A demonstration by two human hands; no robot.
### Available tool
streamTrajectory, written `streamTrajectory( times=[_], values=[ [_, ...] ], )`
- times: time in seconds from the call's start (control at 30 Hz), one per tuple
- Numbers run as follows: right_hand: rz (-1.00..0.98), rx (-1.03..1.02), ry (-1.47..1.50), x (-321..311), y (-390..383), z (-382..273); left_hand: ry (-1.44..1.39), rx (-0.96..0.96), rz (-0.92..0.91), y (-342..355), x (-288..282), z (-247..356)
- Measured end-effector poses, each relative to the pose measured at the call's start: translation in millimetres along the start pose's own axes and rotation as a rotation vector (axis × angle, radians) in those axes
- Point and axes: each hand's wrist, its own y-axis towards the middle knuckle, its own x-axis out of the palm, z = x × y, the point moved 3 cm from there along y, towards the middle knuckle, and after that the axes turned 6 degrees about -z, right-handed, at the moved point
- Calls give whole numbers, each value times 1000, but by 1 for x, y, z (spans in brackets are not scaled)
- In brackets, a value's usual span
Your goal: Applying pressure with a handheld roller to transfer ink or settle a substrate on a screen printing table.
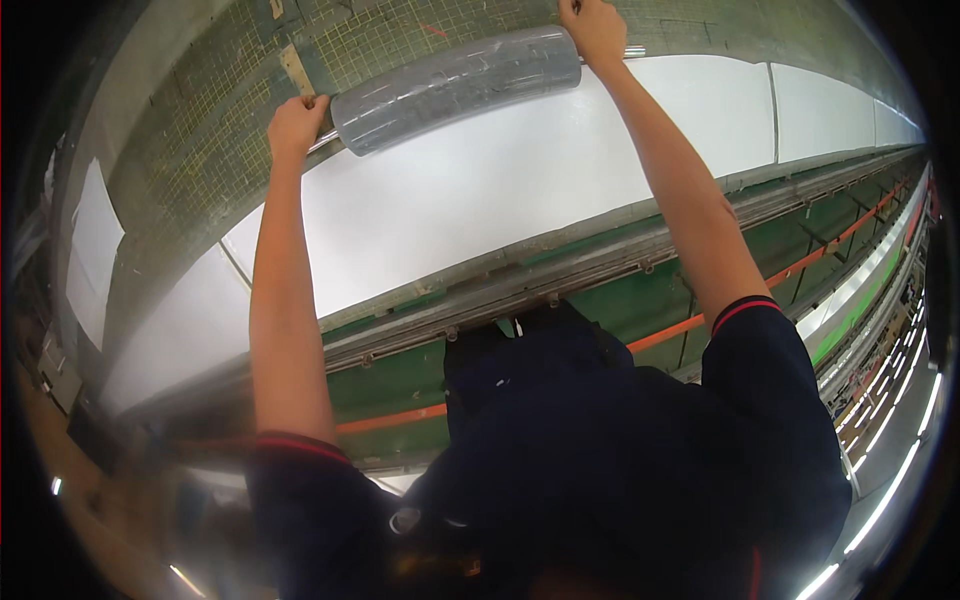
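Both arms stretched out far across the counter (520, 190), one hand on each end of a roller (455, 87).

Left hand (296, 125): grip is pressed together into a fist around the thin metal rod sticking out of the roller's left end. Knuckles face the camera, fingers curled under and out of sight.

Right hand (594, 30): grip is likewise pressed together, wrapped on the rod (634, 50) at the roller's right end; a short bit of that rod shows just right of the hand.

Roller: grey cylinder with a glossy wrap, lying lengthwise left to right, left end nearer than the right end. It sits at the far edge of the white sheet (430, 210), right where the sheet meets the green gridded mat (215, 140). Can't tell whether it rests on the surface or is held just above it.

White sheet covers most of the counter, runs from near left to far right, with seams between panels visible at far right (772, 105) and near left. A tan ruler-like strip (296, 70) lies on the mat just beyond the left hand.

Near edge of the counter: metal rail (560, 275) with bolts, green frame below it, orange line (400, 417) running along the frame. Person's dark shirt with red-trimmed sleeves (745, 308) fills the near part of the view.
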Motion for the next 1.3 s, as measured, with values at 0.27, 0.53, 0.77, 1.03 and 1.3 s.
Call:
streamTrajectory(
  times=[0.27,0.53,0.77,1.03,1.3],
  values=[
    [-91,77,-21,3,-81,58,-59,27,42,-96,37,-4],
    [96,-252,-204,-12,-272,123,92,7,86,-293,140,-40],
    [131,-424,-132,-32,-369,178,75,178,77,-388,164,-31],
    [-346,-453,21,-56,-344,236,165,-75,-54,-415,185,10],
    [-353,-217,-33,-117,-243,374,43,-41,-167,-353,230,187]
  ],
)
